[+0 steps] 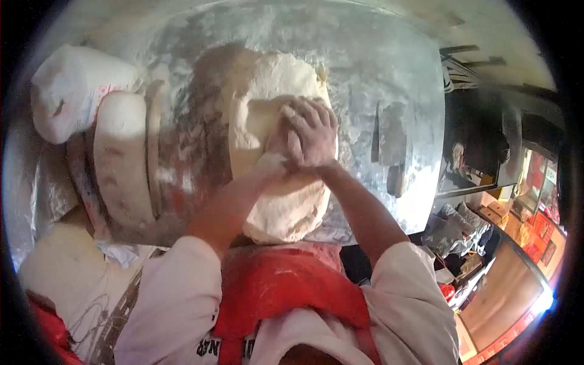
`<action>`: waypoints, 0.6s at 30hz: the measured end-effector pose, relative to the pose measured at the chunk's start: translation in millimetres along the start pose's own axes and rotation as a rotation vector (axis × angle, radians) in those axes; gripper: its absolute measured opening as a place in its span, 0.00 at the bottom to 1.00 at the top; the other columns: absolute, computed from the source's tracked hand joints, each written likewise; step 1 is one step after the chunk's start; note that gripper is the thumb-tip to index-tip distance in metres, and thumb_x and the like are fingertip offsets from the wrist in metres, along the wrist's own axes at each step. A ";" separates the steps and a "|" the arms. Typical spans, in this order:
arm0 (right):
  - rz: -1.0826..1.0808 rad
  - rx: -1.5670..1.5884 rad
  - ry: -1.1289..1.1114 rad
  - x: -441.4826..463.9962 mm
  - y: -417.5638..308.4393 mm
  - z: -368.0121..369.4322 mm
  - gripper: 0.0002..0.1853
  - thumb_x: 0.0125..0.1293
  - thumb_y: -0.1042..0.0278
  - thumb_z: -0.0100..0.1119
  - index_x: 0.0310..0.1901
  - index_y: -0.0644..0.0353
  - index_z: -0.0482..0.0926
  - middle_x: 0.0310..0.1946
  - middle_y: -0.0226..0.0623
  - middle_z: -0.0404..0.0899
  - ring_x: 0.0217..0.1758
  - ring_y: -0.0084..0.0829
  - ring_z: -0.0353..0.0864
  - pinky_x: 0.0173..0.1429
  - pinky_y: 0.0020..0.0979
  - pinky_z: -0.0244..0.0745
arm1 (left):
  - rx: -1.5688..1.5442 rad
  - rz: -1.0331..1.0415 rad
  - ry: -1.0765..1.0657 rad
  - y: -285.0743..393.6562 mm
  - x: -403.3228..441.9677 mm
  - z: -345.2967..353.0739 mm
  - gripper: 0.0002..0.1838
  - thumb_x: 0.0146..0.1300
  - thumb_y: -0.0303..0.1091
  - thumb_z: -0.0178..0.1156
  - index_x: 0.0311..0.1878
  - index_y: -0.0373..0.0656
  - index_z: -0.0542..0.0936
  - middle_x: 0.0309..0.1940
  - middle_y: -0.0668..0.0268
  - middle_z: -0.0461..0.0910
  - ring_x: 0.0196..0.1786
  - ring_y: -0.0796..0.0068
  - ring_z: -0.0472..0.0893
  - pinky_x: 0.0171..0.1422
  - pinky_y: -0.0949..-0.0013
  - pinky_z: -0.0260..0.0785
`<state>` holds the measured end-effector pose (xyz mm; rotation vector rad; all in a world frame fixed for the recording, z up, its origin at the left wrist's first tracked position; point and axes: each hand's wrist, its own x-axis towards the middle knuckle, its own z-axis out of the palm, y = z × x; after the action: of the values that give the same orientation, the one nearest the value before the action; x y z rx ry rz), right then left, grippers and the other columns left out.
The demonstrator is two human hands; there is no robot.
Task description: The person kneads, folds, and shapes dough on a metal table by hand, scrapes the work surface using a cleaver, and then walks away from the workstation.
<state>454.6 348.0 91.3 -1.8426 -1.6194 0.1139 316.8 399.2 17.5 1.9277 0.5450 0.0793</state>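
Observation:
A large slab of pale dough (286,210) lies on the metal worktop (261,27), its surface rough and dented. My two hands are stacked on the middle of it. On top is my right hand (316,131), its fingers stretched out and a little apart over the other hand. Beneath it, my left hand (278,143) rests against the dough, with its fingers mostly hidden. Both forearms reach straight down to the slab. To the right, apart from the dough, lies a flat floured blade like a dough scraper (392,134), with a dark handle end (396,180).
At the far left stands a white sack (85,88) with red print. Beside it lies a long, pale, floury rounded shape (121,158). A red apron (286,283) borders the worktop's near edge. Cluttered goods (462,228) and a wooden board (505,286) are at lower right.

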 end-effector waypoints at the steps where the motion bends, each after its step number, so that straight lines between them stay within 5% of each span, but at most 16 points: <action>1: 0.031 -0.007 -0.010 -1.5 -2.2 1.5 0.27 0.63 0.50 0.52 0.64 0.45 0.77 0.67 0.37 0.72 0.72 0.49 0.65 0.75 0.55 0.54 | -0.275 -0.012 -0.025 -7.8 -9.2 4.0 0.35 0.70 0.42 0.56 0.76 0.46 0.57 0.74 0.61 0.59 0.78 0.67 0.55 0.84 0.55 0.41; 7: 0.151 0.137 -0.202 -80.9 -68.6 -15.7 0.26 0.65 0.52 0.52 0.65 0.44 0.76 0.66 0.38 0.73 0.73 0.48 0.65 0.76 0.56 0.54 | -0.981 -0.173 -0.168 23.5 -88.8 41.8 0.30 0.77 0.44 0.49 0.77 0.51 0.57 0.75 0.64 0.56 0.79 0.69 0.51 0.84 0.51 0.38; 10: 0.041 0.045 -0.081 -94.3 -61.7 -12.0 0.26 0.61 0.52 0.52 0.59 0.51 0.81 0.63 0.43 0.76 0.69 0.49 0.70 0.73 0.51 0.59 | 0.137 -0.032 0.092 54.7 -94.8 51.6 0.45 0.71 0.63 0.51 0.80 0.48 0.49 0.78 0.54 0.50 0.81 0.54 0.46 0.85 0.46 0.30; 11: 0.013 0.040 -0.073 -91.8 -56.9 -10.1 0.26 0.61 0.51 0.52 0.59 0.51 0.81 0.63 0.42 0.76 0.69 0.49 0.70 0.73 0.51 0.59 | 0.127 -0.047 0.086 48.6 -108.5 61.0 0.45 0.71 0.63 0.51 0.80 0.48 0.49 0.78 0.54 0.50 0.81 0.54 0.46 0.85 0.46 0.30; 16: 0.048 -0.005 -0.071 -91.2 -73.8 -18.4 0.24 0.62 0.55 0.53 0.59 0.52 0.80 0.64 0.43 0.74 0.68 0.51 0.70 0.71 0.52 0.60 | -0.835 0.044 -0.071 -11.4 -122.0 83.9 0.31 0.80 0.47 0.38 0.79 0.43 0.51 0.77 0.56 0.54 0.81 0.62 0.50 0.86 0.54 0.36; 17: 0.055 0.014 -0.055 -93.1 -83.5 -20.7 0.24 0.62 0.57 0.53 0.59 0.53 0.79 0.64 0.43 0.74 0.69 0.51 0.68 0.71 0.53 0.60 | -0.828 0.054 -0.057 1.5 -125.1 78.3 0.31 0.80 0.47 0.38 0.79 0.43 0.51 0.77 0.56 0.54 0.81 0.62 0.50 0.86 0.54 0.36; 18: 0.100 0.033 -0.065 -101.0 -88.2 -14.6 0.25 0.62 0.56 0.54 0.61 0.49 0.79 0.65 0.41 0.73 0.70 0.50 0.67 0.71 0.54 0.59 | -1.290 -0.153 0.099 21.7 -123.8 70.9 0.35 0.77 0.55 0.42 0.78 0.45 0.53 0.77 0.57 0.54 0.80 0.59 0.50 0.84 0.50 0.37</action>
<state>364.1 250.4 113.3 -1.9121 -1.5601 0.2458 234.9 281.1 31.0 0.6264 0.5053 0.3362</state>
